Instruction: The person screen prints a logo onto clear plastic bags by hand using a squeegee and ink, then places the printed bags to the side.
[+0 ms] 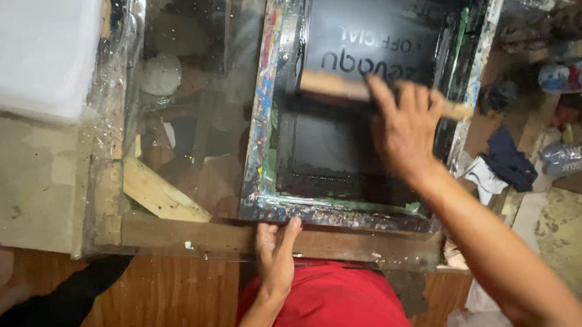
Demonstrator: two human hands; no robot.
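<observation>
A paint-splattered screen-printing frame (261, 124) with a black inked mesh lies flat on a glass-topped wooden table (194, 143). My right hand (404, 125) grips a wooden-handled squeegee (330, 84) lying across the middle of the mesh, just below mirrored pale lettering. My left hand (275, 253) rests with its fingers on the frame's near edge, holding nothing.
A stack of white sheets (27, 52) lies at the upper left. A wooden wedge (156, 193) shows under the glass. Cloths (506, 162), plastic bottles (570, 157) and clutter sit on the floor to the right. My red shirt (335, 307) is at the bottom.
</observation>
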